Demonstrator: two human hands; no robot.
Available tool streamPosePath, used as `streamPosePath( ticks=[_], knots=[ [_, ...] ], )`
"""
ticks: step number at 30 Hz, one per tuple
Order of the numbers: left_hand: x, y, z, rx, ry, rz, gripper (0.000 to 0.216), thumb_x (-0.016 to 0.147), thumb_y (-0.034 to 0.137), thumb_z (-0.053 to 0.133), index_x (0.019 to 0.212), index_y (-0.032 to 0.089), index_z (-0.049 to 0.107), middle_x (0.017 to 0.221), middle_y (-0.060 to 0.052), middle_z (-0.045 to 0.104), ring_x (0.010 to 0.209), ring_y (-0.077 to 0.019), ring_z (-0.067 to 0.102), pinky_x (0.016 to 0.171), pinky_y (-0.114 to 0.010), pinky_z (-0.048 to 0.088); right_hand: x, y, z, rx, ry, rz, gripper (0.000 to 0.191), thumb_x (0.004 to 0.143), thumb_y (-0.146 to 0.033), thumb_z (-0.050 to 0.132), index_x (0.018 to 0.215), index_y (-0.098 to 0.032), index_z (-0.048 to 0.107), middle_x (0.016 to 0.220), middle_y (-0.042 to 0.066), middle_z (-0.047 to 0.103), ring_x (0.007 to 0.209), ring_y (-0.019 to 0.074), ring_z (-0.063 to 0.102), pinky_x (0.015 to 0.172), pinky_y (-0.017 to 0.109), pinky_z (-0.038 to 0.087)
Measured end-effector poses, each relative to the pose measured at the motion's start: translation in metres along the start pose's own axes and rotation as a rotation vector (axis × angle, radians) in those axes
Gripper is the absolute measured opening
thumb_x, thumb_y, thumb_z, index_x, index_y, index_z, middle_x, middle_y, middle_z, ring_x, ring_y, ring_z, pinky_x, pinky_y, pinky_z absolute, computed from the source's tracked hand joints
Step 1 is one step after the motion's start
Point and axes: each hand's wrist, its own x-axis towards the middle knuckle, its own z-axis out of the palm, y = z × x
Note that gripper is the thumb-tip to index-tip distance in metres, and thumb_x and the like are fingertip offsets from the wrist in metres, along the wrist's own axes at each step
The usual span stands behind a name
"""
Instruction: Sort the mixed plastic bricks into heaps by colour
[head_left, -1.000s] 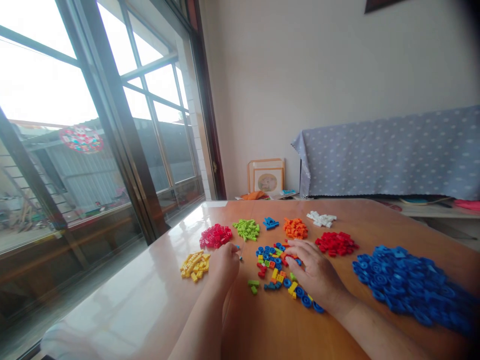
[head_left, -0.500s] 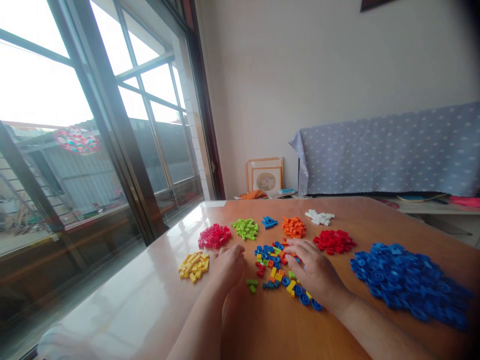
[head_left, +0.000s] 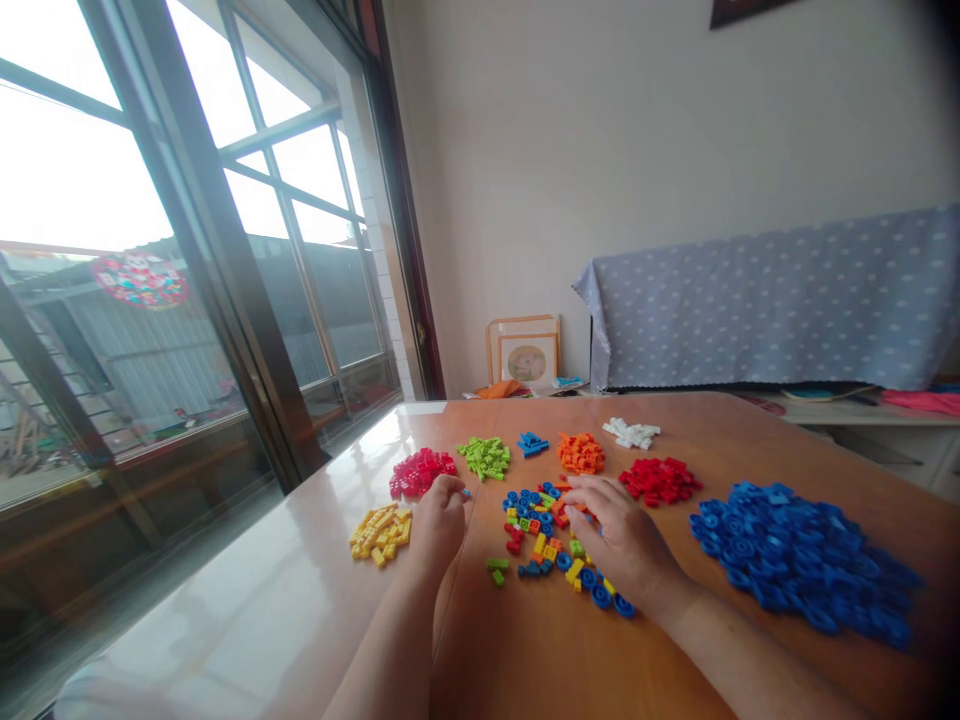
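My left hand [head_left: 439, 520] is closed with a small blue piece showing at its fingertips, between the yellow brick pile [head_left: 379, 533] and the magenta pile [head_left: 420, 471]. My right hand [head_left: 619, 540] rests palm down with curled fingers on the mixed pile of small coloured bricks [head_left: 544, 535] in the middle of the wooden table [head_left: 525, 650]. What its fingers hold, if anything, is hidden.
Sorted piles lie beyond: lime green [head_left: 486, 456], small blue [head_left: 531, 443], orange [head_left: 580, 453], white [head_left: 631, 433], red [head_left: 660, 479]. A big blue pile [head_left: 795, 550] sits at the right. A window [head_left: 150, 250] runs along the left; a covered sofa [head_left: 772, 300] stands behind.
My left hand drew back from the mixed pile toward the magenta pile with the small blue piece. The right hand stays on the mixed pile. The view shifted slightly.
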Motion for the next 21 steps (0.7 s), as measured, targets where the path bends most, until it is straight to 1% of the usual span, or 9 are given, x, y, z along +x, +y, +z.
streamPosePath(
  ticks=[5,8,11,14,17,21],
  knots=[
    [-0.006,0.008,0.009,-0.015,-0.075,0.107,0.018,0.085,0.023,0.05,0.096,0.02,0.064,0.089,-0.002,0.07,0.081,-0.015,0.062,0.07,-0.024,0.043,0.001,0.001,0.0,0.003,-0.02,0.018,0.021,0.092,-0.024,0.051,0.1,-0.025,0.07,0.113,0.007,0.069,0.113,0.0234,0.06,0.1,0.039,0.048],
    [-0.011,0.014,0.013,0.019,-0.147,0.161,0.017,0.083,0.021,0.053,0.094,0.019,0.066,0.085,-0.002,0.069,0.079,-0.0147,0.061,0.069,-0.024,0.042,0.0,0.005,0.0,-0.013,-0.032,0.064,0.022,0.091,-0.023,0.05,0.102,-0.025,0.069,0.111,0.006,0.07,0.107,0.0223,0.063,0.096,0.036,0.05],
    [-0.015,0.015,0.017,0.061,-0.246,0.179,0.02,0.082,0.019,0.053,0.095,0.02,0.068,0.088,-0.002,0.07,0.081,-0.0153,0.062,0.069,-0.023,0.042,0.0,0.012,-0.001,-0.044,-0.058,0.134,0.025,0.089,-0.02,0.047,0.101,-0.024,0.069,0.105,0.005,0.071,0.098,0.0209,0.065,0.09,0.033,0.051],
    [-0.018,0.013,0.023,0.09,-0.316,0.2,0.024,0.078,0.016,0.052,0.094,0.021,0.069,0.091,-0.002,0.071,0.083,-0.0155,0.062,0.069,-0.022,0.043,0.0,0.019,-0.004,-0.067,-0.072,0.195,0.026,0.088,-0.019,0.045,0.098,-0.024,0.069,0.098,0.005,0.071,0.092,0.0204,0.066,0.084,0.03,0.051],
    [-0.019,0.012,0.027,0.124,-0.328,0.235,0.022,0.075,0.015,0.054,0.09,0.021,0.069,0.092,-0.002,0.07,0.084,-0.0157,0.061,0.07,-0.021,0.043,0.0,0.024,-0.008,-0.079,-0.098,0.25,0.026,0.088,-0.02,0.044,0.095,-0.023,0.069,0.097,0.004,0.072,0.09,0.0199,0.066,0.08,0.029,0.05],
    [-0.02,0.013,0.028,0.181,-0.316,0.272,0.024,0.077,0.016,0.053,0.091,0.023,0.072,0.097,-0.004,0.069,0.088,-0.0166,0.061,0.075,-0.023,0.044,-0.001,0.031,-0.013,-0.116,-0.172,0.315,0.024,0.086,-0.021,0.047,0.092,-0.025,0.071,0.087,0.002,0.073,0.082,0.0181,0.067,0.07,0.025,0.046]
  ],
)
